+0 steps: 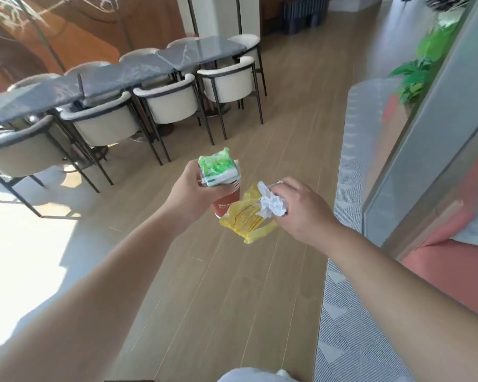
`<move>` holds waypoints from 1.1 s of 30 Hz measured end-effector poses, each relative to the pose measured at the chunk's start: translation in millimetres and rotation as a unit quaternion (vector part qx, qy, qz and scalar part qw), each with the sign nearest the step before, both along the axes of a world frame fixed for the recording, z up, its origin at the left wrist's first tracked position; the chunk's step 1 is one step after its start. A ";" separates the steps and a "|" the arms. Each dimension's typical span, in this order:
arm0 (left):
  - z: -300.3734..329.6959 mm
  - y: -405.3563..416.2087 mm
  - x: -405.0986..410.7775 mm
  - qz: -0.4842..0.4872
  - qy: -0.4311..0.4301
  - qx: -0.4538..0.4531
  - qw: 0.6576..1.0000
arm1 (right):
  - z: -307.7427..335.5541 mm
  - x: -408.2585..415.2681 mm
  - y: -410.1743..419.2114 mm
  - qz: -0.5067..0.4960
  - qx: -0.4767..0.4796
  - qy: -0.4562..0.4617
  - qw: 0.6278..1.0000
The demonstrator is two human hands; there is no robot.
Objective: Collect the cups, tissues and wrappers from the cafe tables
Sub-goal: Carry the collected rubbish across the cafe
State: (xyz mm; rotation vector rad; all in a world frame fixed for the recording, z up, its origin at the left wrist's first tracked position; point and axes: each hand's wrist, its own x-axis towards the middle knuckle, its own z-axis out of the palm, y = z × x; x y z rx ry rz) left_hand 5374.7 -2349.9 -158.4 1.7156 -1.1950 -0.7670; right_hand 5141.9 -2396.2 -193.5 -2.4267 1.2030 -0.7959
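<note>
Holding cup (226, 203) and green wrapper (218, 168), left hand (189, 193); right hand (301, 208) pinches tissue (272, 206), yellow wrapper (246, 220).

Both bare forearms reach forward from the bottom corners, converging at mid-frame with the hands close together but apart. The left hand (186, 188) curls its fingers round a red cup (226, 201) stuffed with a green wrapper (217, 166). The right hand (301, 206), back upward, grips a crumpled tissue (272, 205) and a yellow wrapper (244, 220).
</note>
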 end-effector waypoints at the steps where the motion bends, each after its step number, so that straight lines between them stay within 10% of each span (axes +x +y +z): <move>1: 1.7 -16.0 0.6 -0.004 -0.001 -0.005 1.000 | 2.8 3.6 -16.2 0.005 0.001 0.000 1.000; 33: -12.8 -659.4 151.5 -0.135 0.076 -0.026 0.988 | 15.3 159.2 -588.0 -0.095 0.013 0.073 0.993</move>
